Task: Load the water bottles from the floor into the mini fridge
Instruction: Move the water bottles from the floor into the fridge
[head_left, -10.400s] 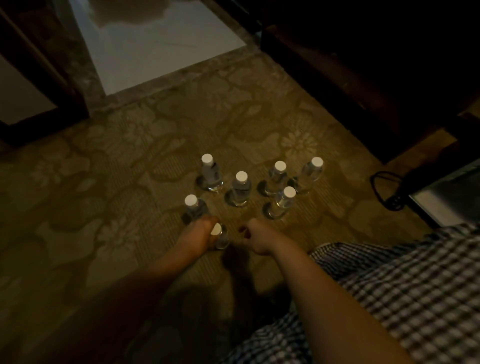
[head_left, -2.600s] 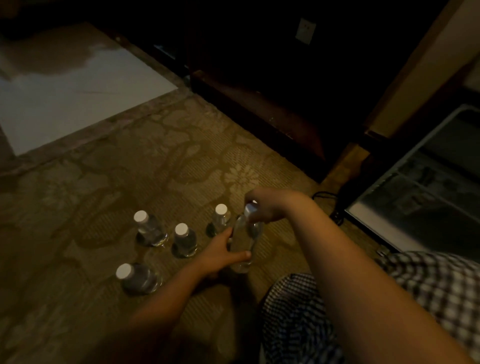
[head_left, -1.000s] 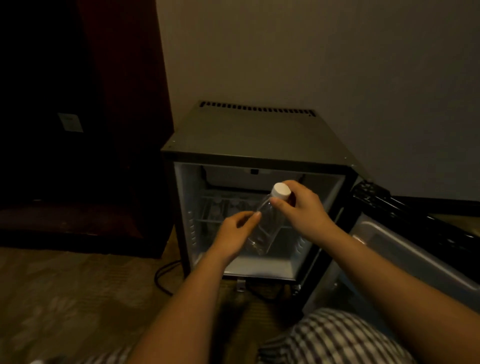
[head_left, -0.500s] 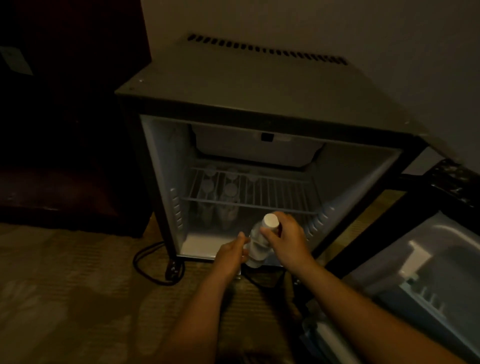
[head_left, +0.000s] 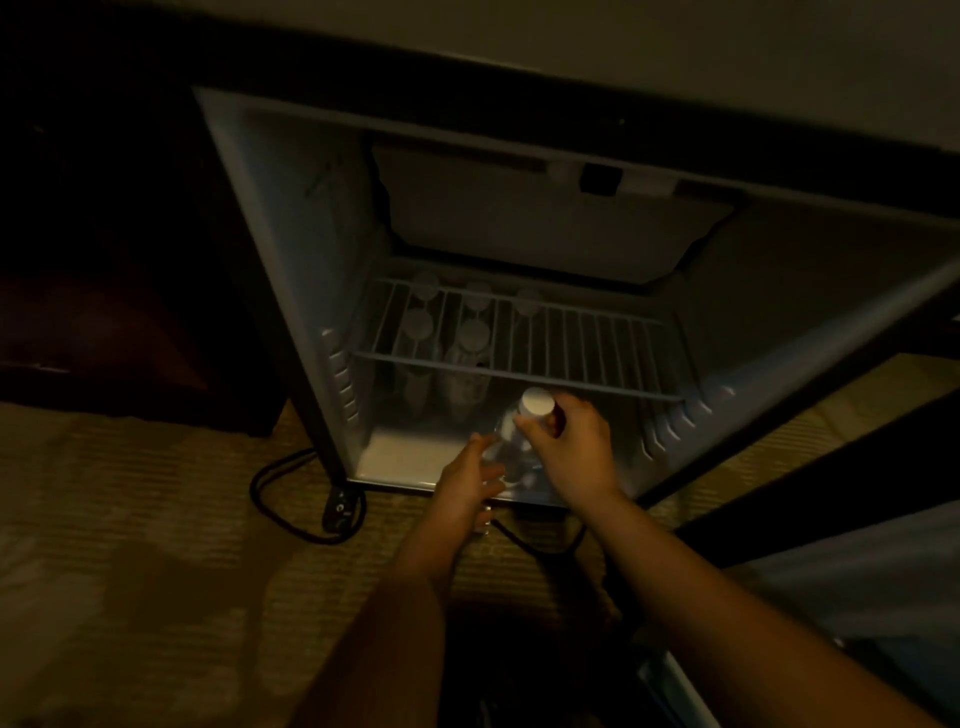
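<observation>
Our right hand (head_left: 569, 447) pinches the bottle (head_left: 506, 449) by its neck; left hand (head_left: 465, 480) touches its side, fingers straight.
We hold it low in the fridge (head_left: 291, 249), under the shelf (head_left: 571, 382); more bottles (head_left: 472, 336) stand behind.

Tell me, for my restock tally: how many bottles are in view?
6. In the fridge, under the shelf at left: three bottles at the back, two in front. The sixth bottle is in the right hand, left hand touching it. Others may be hidden.

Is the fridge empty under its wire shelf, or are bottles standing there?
Not empty. Five white caps show through the wire shelf, on bottles standing upright at the left of the fridge.
</observation>
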